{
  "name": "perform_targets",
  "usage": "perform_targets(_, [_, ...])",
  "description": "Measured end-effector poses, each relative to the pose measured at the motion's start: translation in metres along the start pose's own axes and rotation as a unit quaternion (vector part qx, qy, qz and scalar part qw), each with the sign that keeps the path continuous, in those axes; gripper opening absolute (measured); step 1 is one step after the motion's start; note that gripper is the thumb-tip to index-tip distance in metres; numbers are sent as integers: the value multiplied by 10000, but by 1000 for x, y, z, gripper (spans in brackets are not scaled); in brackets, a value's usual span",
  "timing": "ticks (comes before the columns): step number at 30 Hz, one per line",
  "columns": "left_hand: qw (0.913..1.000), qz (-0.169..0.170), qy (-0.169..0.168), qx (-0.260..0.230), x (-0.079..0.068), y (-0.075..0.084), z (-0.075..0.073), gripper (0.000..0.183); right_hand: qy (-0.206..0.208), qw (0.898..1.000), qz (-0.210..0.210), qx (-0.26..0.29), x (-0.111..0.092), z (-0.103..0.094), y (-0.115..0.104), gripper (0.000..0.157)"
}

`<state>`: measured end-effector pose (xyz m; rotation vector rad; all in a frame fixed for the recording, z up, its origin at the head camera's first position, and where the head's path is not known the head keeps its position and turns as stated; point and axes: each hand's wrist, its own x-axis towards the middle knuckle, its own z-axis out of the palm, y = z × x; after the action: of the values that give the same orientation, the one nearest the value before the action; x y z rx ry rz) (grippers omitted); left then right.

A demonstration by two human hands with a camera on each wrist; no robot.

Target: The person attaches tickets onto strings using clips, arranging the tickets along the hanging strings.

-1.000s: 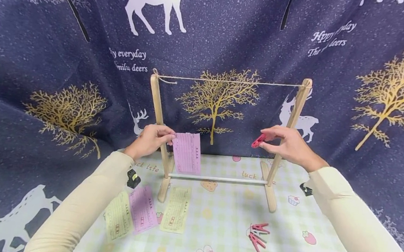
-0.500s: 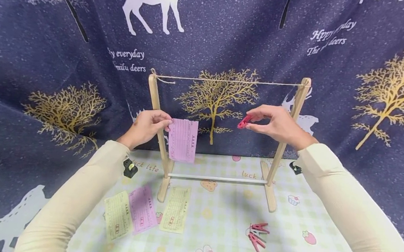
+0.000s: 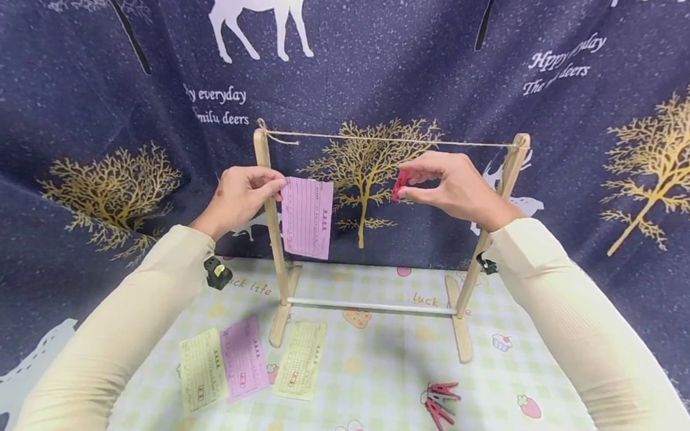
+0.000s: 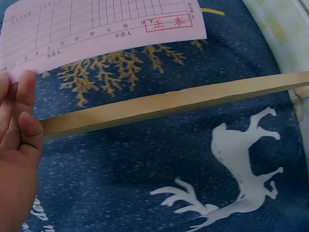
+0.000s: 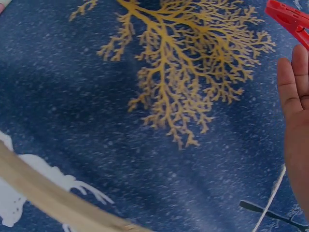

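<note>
My left hand [image 3: 240,196] pinches a pink printed receipt slip [image 3: 308,219] by its upper left corner. The slip hangs upright below the string [image 3: 382,139], near the left post of the wooden stand [image 3: 272,216]. In the left wrist view, the slip's printed end with a red stamp box [image 4: 168,23] shows beside the fingers. My right hand [image 3: 455,187] pinches a red clothespin [image 3: 400,185] between thumb and fingers, below the string and right of the slip. The same clothespin [image 5: 289,18] appears at the upper right of the right wrist view.
Two yellow slips [image 3: 204,371] [image 3: 300,359] and a pink slip [image 3: 244,359] lie on the checked tablecloth at the left. Several clothespins [image 3: 439,405] lie in a fan at the front right. A white crossbar [image 3: 370,306] joins the stand's posts; a dark printed curtain [image 3: 358,59] hangs behind.
The left hand has raised the pink slip toward the string and slightly left. My right hand has carried the clothespin up and to the left, closer to the slip.
</note>
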<state>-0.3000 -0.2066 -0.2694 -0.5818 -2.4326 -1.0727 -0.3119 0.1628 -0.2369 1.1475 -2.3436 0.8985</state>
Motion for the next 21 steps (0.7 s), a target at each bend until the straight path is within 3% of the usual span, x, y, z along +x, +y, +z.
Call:
perform_targets(7, [9995, -40, 303, 39, 8, 14, -8, 17, -115, 9994, 326, 38, 15, -4, -12, 34])
perform_targets(16, [9972, -134, 680, 266, 21, 26, -22, 21, -36, 9996, 123, 255, 37, -5, -21, 34])
perform_targets(21, [9944, 90, 959, 429, 26, 28, -26, 20, 1, 9990, 190, 413, 48, -4, -26, 31])
